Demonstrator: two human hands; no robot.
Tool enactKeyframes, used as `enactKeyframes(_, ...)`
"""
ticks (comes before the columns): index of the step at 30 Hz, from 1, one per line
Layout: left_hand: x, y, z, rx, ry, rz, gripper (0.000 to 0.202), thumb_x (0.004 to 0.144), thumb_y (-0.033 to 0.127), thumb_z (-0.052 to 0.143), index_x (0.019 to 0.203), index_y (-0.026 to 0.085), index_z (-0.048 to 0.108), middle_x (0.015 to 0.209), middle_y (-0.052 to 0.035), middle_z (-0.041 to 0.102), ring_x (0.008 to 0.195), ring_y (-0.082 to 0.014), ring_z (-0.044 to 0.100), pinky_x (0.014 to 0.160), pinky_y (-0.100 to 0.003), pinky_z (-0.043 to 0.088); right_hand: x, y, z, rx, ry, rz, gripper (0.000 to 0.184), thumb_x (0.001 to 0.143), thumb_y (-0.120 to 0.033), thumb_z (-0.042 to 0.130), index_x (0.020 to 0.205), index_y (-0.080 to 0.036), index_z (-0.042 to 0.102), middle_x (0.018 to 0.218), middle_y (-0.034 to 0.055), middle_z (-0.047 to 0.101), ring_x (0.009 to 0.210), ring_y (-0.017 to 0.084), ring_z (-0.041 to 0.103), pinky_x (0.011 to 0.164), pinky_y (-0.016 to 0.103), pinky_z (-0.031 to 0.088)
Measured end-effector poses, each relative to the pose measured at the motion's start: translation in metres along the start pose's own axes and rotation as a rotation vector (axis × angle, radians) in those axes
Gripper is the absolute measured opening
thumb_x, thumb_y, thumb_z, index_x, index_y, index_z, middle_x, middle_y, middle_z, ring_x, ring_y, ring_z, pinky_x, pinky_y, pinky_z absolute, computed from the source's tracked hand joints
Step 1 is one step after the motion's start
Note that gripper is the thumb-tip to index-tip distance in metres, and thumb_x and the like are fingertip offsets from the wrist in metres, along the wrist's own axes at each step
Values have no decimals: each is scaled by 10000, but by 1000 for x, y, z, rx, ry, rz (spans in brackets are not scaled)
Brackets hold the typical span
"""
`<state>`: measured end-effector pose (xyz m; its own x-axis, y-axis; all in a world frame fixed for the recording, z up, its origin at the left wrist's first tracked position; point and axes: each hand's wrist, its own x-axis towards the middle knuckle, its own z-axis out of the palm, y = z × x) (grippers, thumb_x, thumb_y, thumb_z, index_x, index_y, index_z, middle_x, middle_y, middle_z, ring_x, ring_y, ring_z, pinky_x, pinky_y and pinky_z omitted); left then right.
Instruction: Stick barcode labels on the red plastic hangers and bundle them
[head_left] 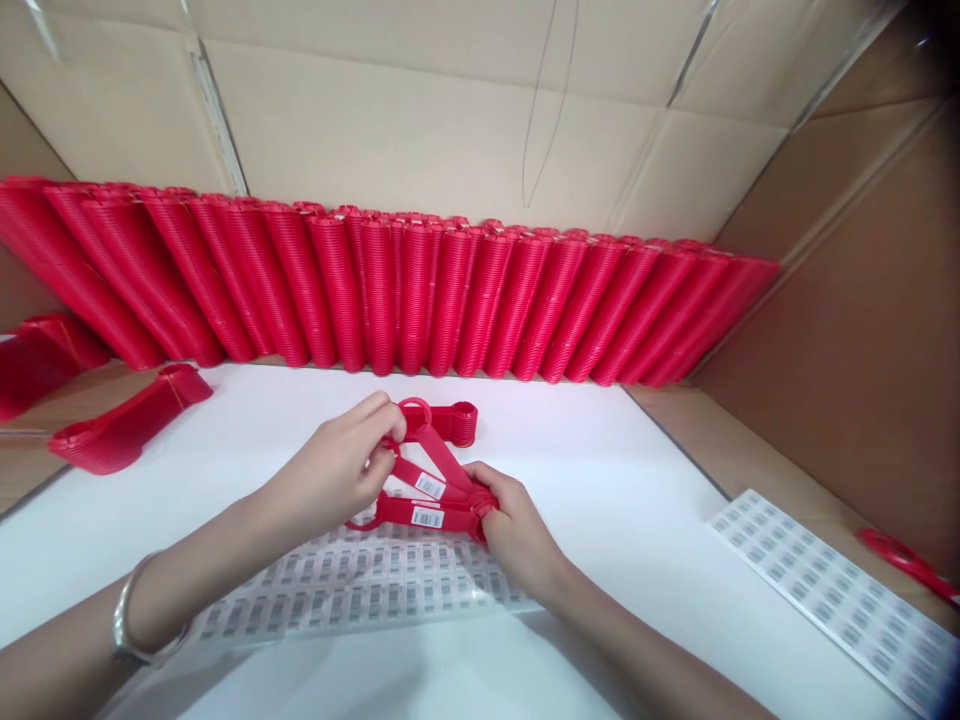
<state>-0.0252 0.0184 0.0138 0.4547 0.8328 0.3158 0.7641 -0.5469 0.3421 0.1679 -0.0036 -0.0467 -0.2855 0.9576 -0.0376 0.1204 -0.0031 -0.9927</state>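
Note:
My right hand (519, 525) is closed around the right ends of several flat red ring-ended straps (442, 512), which fan out to the left. White barcode labels (430, 486) show on two of them. With its fingers pinched, my left hand (352, 450) grips the left end of an upper strap, near its ring; the fingertips partly hide that end. Just behind the hands, a small stack of the same red straps (459, 424) lies on the white table. Beneath the held straps is a sheet of barcode labels (345, 590).
A long row of red strap stacks (420, 300) leans against the cardboard wall (450, 130). Another stack (131, 420) lies at the left, and a second label sheet (840, 600) at the right. A loose red strap (904, 560) is by the right wall.

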Motion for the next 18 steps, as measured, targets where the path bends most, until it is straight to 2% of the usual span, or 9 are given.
enactKeyframes(4,-6,2,4,184,-314,-48,163,796,187,366,747,194,522,630,-5,554,558,-164,524,517,-259,334,-2,4,4,-60,-53,49,314,584,-40,343,776,-177,550,643,-15,510,567,118,449,498,217,323)
enactKeyframes(6,-9,2,11,227,-396,-69,197,810,165,356,762,190,545,649,-22,590,583,-179,561,511,-257,332,-3,8,6,-113,-84,83,283,587,-43,353,752,-179,539,621,-21,488,539,110,420,479,216,305)
enactKeyframes(11,-12,0,30,244,-392,-94,207,812,148,373,810,167,579,810,-69,622,722,-215,605,556,-278,380,-3,13,6,-223,-61,103,232,599,-55,364,723,-190,506,631,-21,493,546,111,416,488,222,309)
enactKeyframes(14,-11,-3,36,243,-409,-116,261,835,158,332,718,162,565,806,-66,601,690,-201,599,555,-283,384,-1,15,4,-267,-50,106,228,617,-64,367,736,-189,517,637,-17,494,550,115,413,493,228,304)
enactKeyframes(18,-12,-7,42,198,-375,-101,258,834,153,317,696,167,535,797,-45,571,641,-173,570,554,-278,374,0,15,3,-307,-33,121,202,624,-69,378,720,-184,513,631,-11,486,546,118,402,485,229,286)
